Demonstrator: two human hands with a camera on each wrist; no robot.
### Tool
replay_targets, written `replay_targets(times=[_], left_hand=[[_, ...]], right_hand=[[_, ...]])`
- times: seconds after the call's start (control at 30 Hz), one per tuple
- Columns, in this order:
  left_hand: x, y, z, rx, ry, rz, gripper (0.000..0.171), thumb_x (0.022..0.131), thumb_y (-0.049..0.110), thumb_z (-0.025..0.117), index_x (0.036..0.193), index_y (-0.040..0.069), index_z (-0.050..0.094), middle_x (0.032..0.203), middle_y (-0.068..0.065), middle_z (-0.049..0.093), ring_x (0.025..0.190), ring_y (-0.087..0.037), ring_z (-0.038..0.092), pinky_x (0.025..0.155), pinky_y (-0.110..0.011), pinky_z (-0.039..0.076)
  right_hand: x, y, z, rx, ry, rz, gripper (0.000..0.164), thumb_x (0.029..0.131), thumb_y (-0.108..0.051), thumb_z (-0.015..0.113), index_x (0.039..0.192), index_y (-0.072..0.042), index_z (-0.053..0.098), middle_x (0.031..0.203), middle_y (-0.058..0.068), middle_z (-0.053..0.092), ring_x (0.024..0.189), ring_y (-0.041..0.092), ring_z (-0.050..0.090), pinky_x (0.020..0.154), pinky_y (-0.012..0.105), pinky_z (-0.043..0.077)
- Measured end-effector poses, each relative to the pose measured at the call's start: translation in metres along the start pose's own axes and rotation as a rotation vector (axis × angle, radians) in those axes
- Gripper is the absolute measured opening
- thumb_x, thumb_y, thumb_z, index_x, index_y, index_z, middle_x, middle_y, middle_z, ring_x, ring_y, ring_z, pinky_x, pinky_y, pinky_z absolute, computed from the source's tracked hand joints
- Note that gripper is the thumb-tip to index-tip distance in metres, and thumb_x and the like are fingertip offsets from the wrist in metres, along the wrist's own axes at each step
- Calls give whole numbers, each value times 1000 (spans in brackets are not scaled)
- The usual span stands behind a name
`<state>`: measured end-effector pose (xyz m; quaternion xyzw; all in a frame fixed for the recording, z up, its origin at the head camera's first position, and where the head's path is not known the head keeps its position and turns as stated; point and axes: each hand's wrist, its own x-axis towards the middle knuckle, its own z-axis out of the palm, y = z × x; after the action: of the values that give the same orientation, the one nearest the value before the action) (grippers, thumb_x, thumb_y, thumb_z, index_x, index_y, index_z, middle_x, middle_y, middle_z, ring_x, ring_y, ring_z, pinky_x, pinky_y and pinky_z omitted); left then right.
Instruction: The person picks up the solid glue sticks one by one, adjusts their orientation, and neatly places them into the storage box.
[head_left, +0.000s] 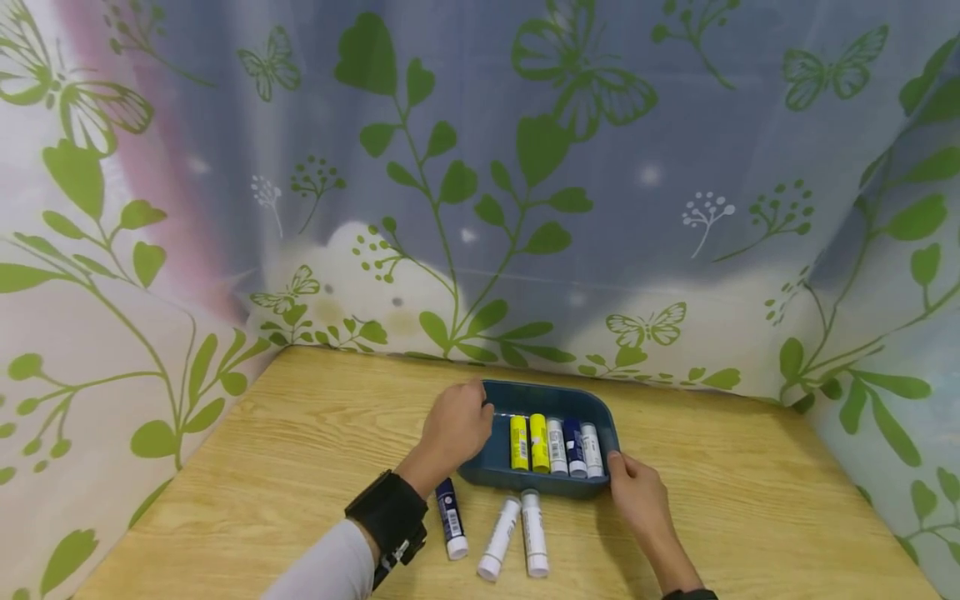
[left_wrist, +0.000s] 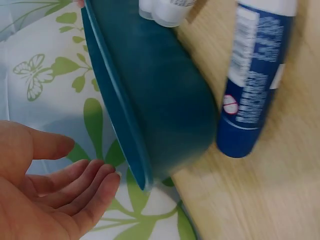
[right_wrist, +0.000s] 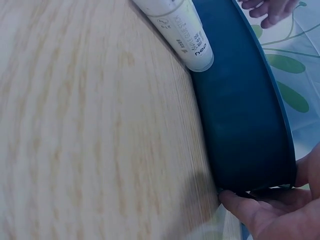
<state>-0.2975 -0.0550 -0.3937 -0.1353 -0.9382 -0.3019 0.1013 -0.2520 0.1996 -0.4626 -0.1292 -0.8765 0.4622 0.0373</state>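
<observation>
A dark teal plastic bin (head_left: 491, 454) sits on the table with several glue sticks in its right part: two yellow ones (head_left: 538, 443), a dark blue one (head_left: 575, 447) between two white ones. My right hand (head_left: 637, 496) grips the bin's front right corner; in the right wrist view its fingers (right_wrist: 245, 207) reach beneath the corner. At the left end is my left hand (head_left: 453, 425), its fingers loosely bent and apart from the rim in the left wrist view. In front lie a dark blue glue stick (head_left: 452, 521) and two white glue sticks (head_left: 498, 540), ends close to the bin.
The wood-grain table (head_left: 300, 467) meets a hanging curtain (head_left: 480, 208) with leaves and butterflies at its back edge. Curtain also hangs along both sides. A black wrist strap (head_left: 390, 517) wraps my left wrist.
</observation>
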Motion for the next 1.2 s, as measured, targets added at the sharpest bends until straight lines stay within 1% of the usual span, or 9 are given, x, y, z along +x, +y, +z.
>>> replay_targets(times=[0.07,0.2,0.33,0.43,0.5,0.67,0.9,1.07,1.2], left_hand=[[-4,-4,-1,13,16,4,17,100,9,62,111,-4,66,85,-13,66,60,-16,55,57,-28,45],[-10,-10,-5,68,56,12,18,97,9,66,110,-4,66,93,-16,67,72,-23,64,62,-33,52],[-13,-14,-11,196,66,-1,24,96,12,68,114,-5,65,97,-17,66,83,-29,67,68,-39,57],[-15,-18,-16,304,53,-10,31,96,15,68,119,-5,63,100,-18,65,86,-28,67,70,-39,58],[-17,-20,-19,348,43,-10,33,97,15,68,121,-6,62,103,-19,65,87,-28,67,70,-38,59],[-22,-26,-24,340,2,-23,36,96,15,69,124,-7,60,108,-22,65,93,-31,68,74,-41,58],[-30,-31,-25,320,-107,-87,40,95,18,70,124,-8,59,111,-23,65,97,-34,68,80,-45,58],[-39,-34,-20,303,-184,-121,34,94,18,71,114,-8,61,99,-20,63,88,-31,66,74,-45,57],[-46,-36,-14,316,-218,-111,29,93,17,71,106,-8,62,88,-16,61,77,-25,62,65,-42,55]], right_hand=[[0,0,0,-2,4,-5,54,109,-36,38,145,2,50,148,26,46,142,46,38,115,59,32],[0,1,1,-7,19,-14,52,109,-34,38,144,2,51,146,26,48,141,47,40,114,59,33],[-1,1,2,-8,32,-13,51,109,-33,38,143,3,52,143,27,53,138,48,45,112,60,35],[-1,1,2,-5,38,-14,51,108,-32,38,142,3,53,139,28,56,135,48,48,110,60,37],[-1,1,2,-4,39,-17,51,108,-32,38,142,3,53,139,28,56,135,48,48,110,60,37],[-1,1,1,-10,35,-22,51,108,-33,38,142,2,53,141,28,54,136,48,47,111,60,36],[-1,-1,0,-15,20,-20,52,109,-33,38,143,3,51,145,27,49,141,48,40,114,60,33],[-1,-1,0,-20,17,-21,52,109,-33,38,143,4,51,146,28,48,141,48,40,114,60,33],[-1,0,0,-16,18,-19,52,109,-33,38,143,3,52,146,28,49,140,48,41,114,60,33]])
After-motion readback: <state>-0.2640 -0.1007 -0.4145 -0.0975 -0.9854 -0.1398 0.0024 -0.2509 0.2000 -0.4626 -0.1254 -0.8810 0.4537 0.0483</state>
